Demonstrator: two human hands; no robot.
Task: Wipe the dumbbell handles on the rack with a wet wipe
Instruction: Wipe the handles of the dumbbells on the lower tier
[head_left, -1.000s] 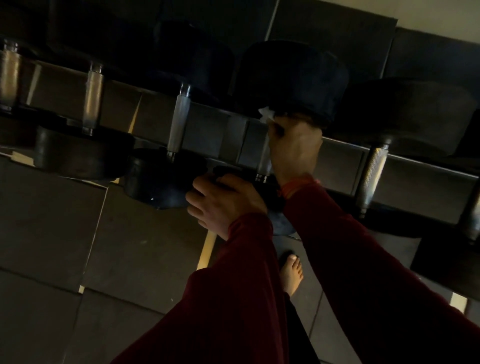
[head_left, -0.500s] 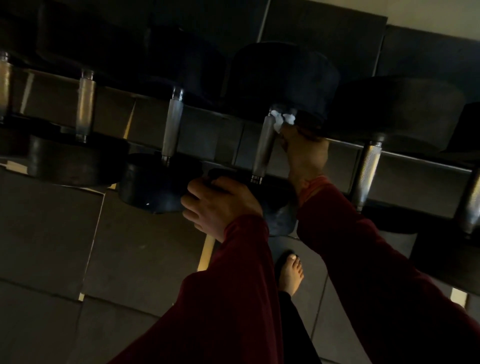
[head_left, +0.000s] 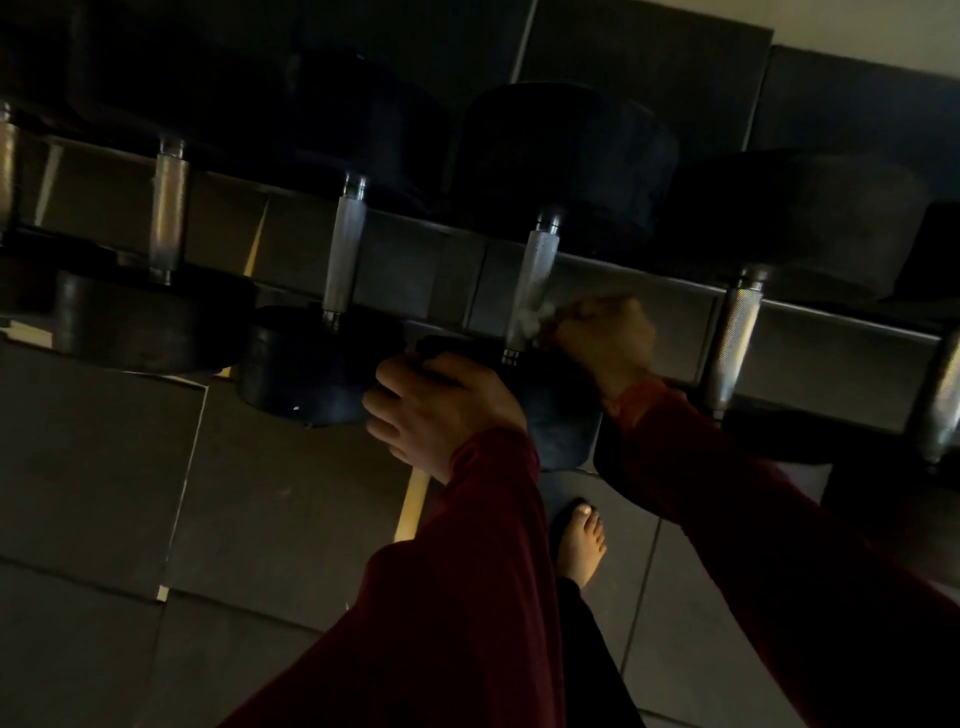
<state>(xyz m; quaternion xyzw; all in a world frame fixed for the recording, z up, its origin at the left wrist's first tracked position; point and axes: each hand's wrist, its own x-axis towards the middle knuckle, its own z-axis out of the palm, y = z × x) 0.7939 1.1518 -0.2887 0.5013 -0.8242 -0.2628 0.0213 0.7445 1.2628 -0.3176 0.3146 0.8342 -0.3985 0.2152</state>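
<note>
- The right hand (head_left: 605, 340) now sits low on the knurled handle (head_left: 532, 291) of the dumbbell (head_left: 563, 161) at the middle of the rack (head_left: 415, 260). Half a second ago it was up under the far weight head, and a second ago it was wrapped round the handle's middle.
- Its fingers are curled and pinch a white wet wipe (head_left: 535, 317) against the right side of the bar, just above the near collar. The wipe is blurred, which I judge to be motion along the bar.
- The stroke has thus run from the far end of the handle down to the near end, so this pass looks close to finished.
- The left hand (head_left: 436, 410) has not shifted across the three frames. Its fingers bend over the near weight head (head_left: 558, 421) of the same dumbbell at the rack's front edge, gripping it to steady it.
- The upper stretch of the handle, hidden by the hand a second ago, now shows bare and pale.
- Toward the rack's left end stand a second handle (head_left: 345, 252) and a third handle (head_left: 167, 208). Toward its right end stands a fourth handle (head_left: 735, 343). Whether any of them has been wiped cannot be told in this dim light.
- A bare foot (head_left: 582, 545) rests on the dark floor mats (head_left: 260, 493) below the rack.
</note>
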